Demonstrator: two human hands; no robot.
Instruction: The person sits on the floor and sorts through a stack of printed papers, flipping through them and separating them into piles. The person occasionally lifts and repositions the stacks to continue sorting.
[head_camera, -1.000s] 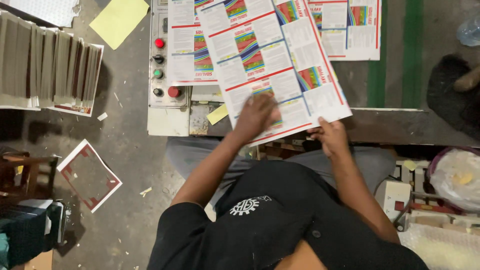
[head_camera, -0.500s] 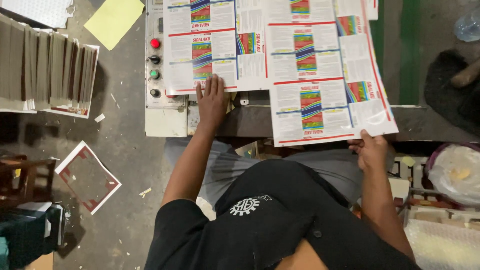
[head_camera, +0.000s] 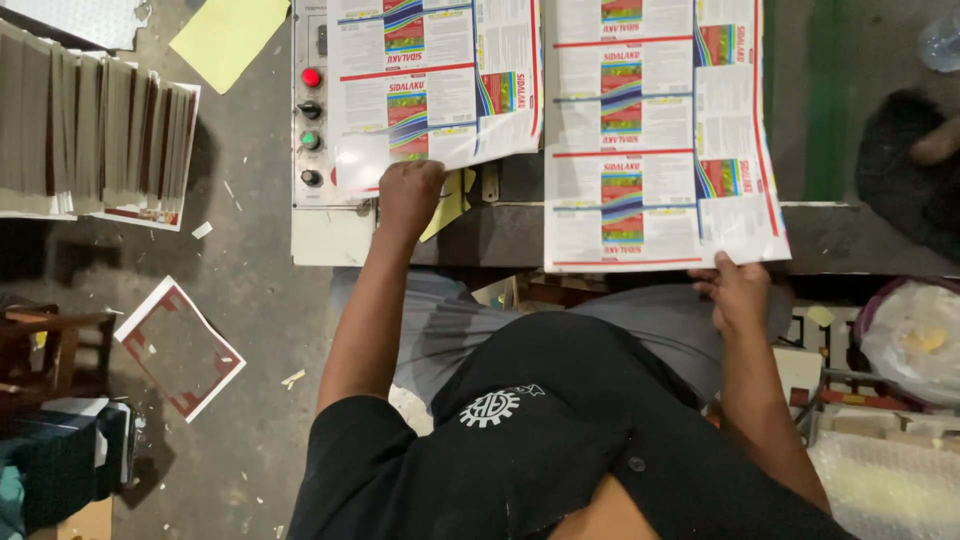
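glossy printed sheets are lying side by side on the counter (head_camera: 860, 240). the left hand (head_camera: 408, 192) is closing in a fist on the lower edge of the left sheet (head_camera: 435, 80), beside the control panel (head_camera: 312, 110) with red and green buttons. the right hand (head_camera: 738, 296) is pinching the bottom edge of the right sheet (head_camera: 655, 130), which is hanging a little over the counter edge. a stack of cut paper (head_camera: 95, 125) is standing on the floor at the left.

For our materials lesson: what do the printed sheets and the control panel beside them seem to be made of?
Printed sheets: likely glossy coated paper; thin, and glare shows near the left hand. The right hand grips the other sheet's edge. Control panel: seemingly painted metal, flat pale grey with coloured push buttons.
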